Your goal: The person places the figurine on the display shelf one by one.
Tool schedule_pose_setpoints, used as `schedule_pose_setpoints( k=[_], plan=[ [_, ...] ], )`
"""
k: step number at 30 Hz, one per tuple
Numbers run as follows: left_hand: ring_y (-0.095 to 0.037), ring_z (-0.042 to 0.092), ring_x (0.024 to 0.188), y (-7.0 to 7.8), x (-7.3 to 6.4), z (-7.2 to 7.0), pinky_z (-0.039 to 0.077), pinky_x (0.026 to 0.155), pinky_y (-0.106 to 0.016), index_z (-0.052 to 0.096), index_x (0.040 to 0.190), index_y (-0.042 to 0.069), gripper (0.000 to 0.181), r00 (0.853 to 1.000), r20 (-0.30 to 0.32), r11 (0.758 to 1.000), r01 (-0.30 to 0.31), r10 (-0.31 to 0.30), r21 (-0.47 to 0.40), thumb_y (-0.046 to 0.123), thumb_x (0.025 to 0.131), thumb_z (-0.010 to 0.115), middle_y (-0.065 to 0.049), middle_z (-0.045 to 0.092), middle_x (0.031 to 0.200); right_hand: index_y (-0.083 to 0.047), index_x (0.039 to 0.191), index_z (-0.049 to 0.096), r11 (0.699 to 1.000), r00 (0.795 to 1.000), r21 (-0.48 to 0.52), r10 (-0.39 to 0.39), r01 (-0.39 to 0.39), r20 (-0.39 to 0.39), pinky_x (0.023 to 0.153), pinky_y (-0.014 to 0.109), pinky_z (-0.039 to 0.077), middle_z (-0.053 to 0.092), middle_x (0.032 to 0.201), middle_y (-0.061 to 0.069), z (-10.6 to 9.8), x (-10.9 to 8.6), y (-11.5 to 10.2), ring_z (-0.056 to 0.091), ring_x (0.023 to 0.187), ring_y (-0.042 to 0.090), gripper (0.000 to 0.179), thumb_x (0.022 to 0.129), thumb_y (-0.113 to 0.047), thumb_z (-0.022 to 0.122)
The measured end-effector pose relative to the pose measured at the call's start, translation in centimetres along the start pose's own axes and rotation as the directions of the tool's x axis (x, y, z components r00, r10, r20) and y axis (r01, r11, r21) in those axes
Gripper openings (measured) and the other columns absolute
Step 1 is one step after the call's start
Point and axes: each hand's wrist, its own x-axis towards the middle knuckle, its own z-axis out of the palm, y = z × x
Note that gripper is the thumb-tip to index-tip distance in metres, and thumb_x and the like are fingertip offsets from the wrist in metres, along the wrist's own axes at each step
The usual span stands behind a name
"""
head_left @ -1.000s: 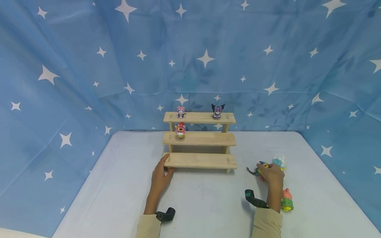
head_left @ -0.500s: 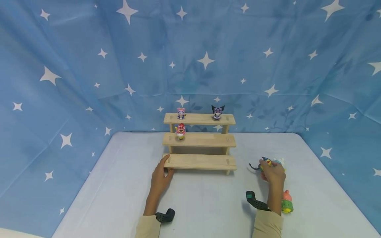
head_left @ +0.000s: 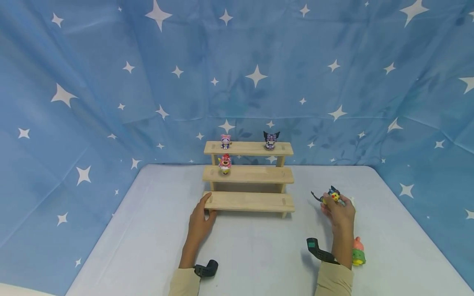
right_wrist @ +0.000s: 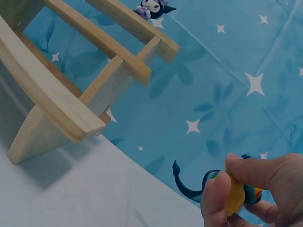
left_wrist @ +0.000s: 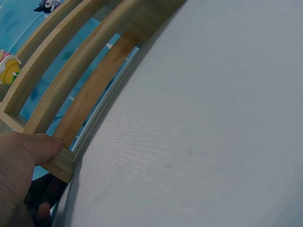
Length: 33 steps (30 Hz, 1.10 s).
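Note:
My left hand (head_left: 199, 220) grips the left end of the lowest tier of a three-tier wooden display stand (head_left: 252, 200); in the left wrist view, the thumb (left_wrist: 45, 147) lies over the tier's corner. To the right of the stand, my right hand (head_left: 341, 213) pinches a small yellow and dark blue toy figurine (head_left: 335, 196) above the table. Its long curved tail (right_wrist: 185, 190) sticks out to the left of the fingers, and part of its body is hidden in the grip. A pale figurine (head_left: 353, 202) is mostly hidden behind this hand.
A pink-and-green figurine (head_left: 358, 254) lies beside the right wrist on the white table (head_left: 255, 250). A pink bear figurine (head_left: 224, 164) stands on the middle tier. The top tier bears a pink-and-purple figurine (head_left: 225, 142) and a black-eared one (head_left: 271, 141). Behind hangs a blue star curtain (head_left: 237, 61).
My right hand has raised the yellow and dark blue figurine and turned it, so its yellow face shows more. The pale figurine has become more covered. My left hand keeps its place.

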Motion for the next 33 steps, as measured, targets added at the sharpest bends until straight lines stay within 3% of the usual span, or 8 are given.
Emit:
schedule_pose_setpoints(
  k=[6, 11, 16, 20, 24, 28, 33],
  plan=[
    [-0.037, 0.044, 0.137, 0.0, 0.0, 0.0, 0.038, 0.109, -0.056, 0.041, 0.147, 0.019, 0.066, 1.0, 0.005, 1.0, 0.001, -0.001, -0.006, 0.008, 0.088, 0.067, -0.017, 0.048, 0.147, -0.015, 0.152, 0.019, 0.99, 0.996, 0.127, -0.068, 0.06, 0.056, 0.067, 0.016, 0.057, 0.061, 0.098, -0.009, 0.4, -0.5, -0.6, 0.069, 0.072, 0.004, 0.081, 0.09, -0.018, 0.07],
    [-0.037, 0.044, 0.137, -0.1, 0.1, 0.0, 0.037, 0.11, -0.055, 0.04, 0.147, 0.018, 0.066, 1.0, 0.006, 1.0, -0.002, 0.002, -0.007, 0.008, 0.088, 0.067, -0.017, 0.047, 0.148, -0.018, 0.142, 0.031, 0.97, 0.988, 0.202, -0.146, 0.135, 0.043, 0.07, 0.017, 0.057, 0.058, 0.107, -0.003, 1.0, -0.8, -0.9, 0.07, 0.076, 0.005, 0.064, 0.09, -0.015, 0.068],
    [-0.037, 0.043, 0.138, 0.0, 0.2, 0.1, 0.037, 0.111, -0.055, 0.04, 0.148, 0.017, 0.066, 1.0, 0.004, 1.0, -0.004, 0.004, -0.007, 0.008, 0.088, 0.067, -0.017, 0.046, 0.149, -0.02, 0.132, 0.04, 0.937, 0.968, 0.256, -0.251, 0.239, 0.014, 0.071, 0.017, 0.057, 0.061, 0.108, -0.001, 1.7, -1.1, -1.3, 0.071, 0.077, 0.007, 0.052, 0.09, -0.011, 0.068],
    [-0.037, 0.043, 0.138, 0.1, 0.2, 0.0, 0.037, 0.111, -0.054, 0.04, 0.147, 0.017, 0.066, 1.0, 0.008, 1.0, -0.004, 0.004, -0.006, 0.008, 0.088, 0.067, -0.017, 0.046, 0.149, -0.021, 0.134, 0.043, 0.921, 0.951, 0.253, -0.309, 0.297, 0.009, 0.071, 0.017, 0.057, 0.061, 0.111, 0.001, 2.5, -1.6, -1.6, 0.07, 0.079, 0.008, 0.054, 0.089, -0.01, 0.07],
    [-0.037, 0.043, 0.138, 0.1, 0.2, 0.0, 0.037, 0.111, -0.054, 0.04, 0.147, 0.017, 0.065, 1.0, 0.01, 1.0, -0.001, 0.001, -0.004, 0.008, 0.088, 0.066, -0.018, 0.047, 0.148, -0.023, 0.137, 0.042, 0.918, 0.931, 0.183, -0.362, 0.351, 0.034, 0.073, 0.015, 0.056, 0.061, 0.115, 0.0, 3.5, -2.0, -1.8, 0.069, 0.085, 0.009, 0.056, 0.089, -0.013, 0.07],
    [-0.037, 0.044, 0.138, 0.0, 0.2, 0.1, 0.037, 0.111, -0.054, 0.04, 0.147, 0.017, 0.065, 1.0, 0.006, 1.0, 0.003, -0.003, -0.001, 0.008, 0.088, 0.067, -0.017, 0.047, 0.148, -0.021, 0.138, 0.042, 0.893, 0.891, 0.121, -0.445, 0.434, 0.085, 0.073, 0.015, 0.056, 0.062, 0.115, -0.001, 4.8, -2.2, -1.7, 0.068, 0.088, 0.01, 0.056, 0.09, -0.011, 0.069],
    [-0.037, 0.044, 0.137, -0.1, 0.1, 0.1, 0.038, 0.11, -0.054, 0.041, 0.147, 0.018, 0.066, 1.0, -0.003, 1.0, 0.007, -0.007, -0.001, 0.008, 0.088, 0.068, -0.017, 0.048, 0.148, -0.015, 0.138, 0.044, 0.832, 0.818, 0.059, -0.553, 0.551, 0.159, 0.07, 0.015, 0.055, 0.06, 0.109, -0.001, 6.6, -2.4, -1.3, 0.067, 0.082, 0.006, 0.053, 0.091, -0.007, 0.067]
  ],
)
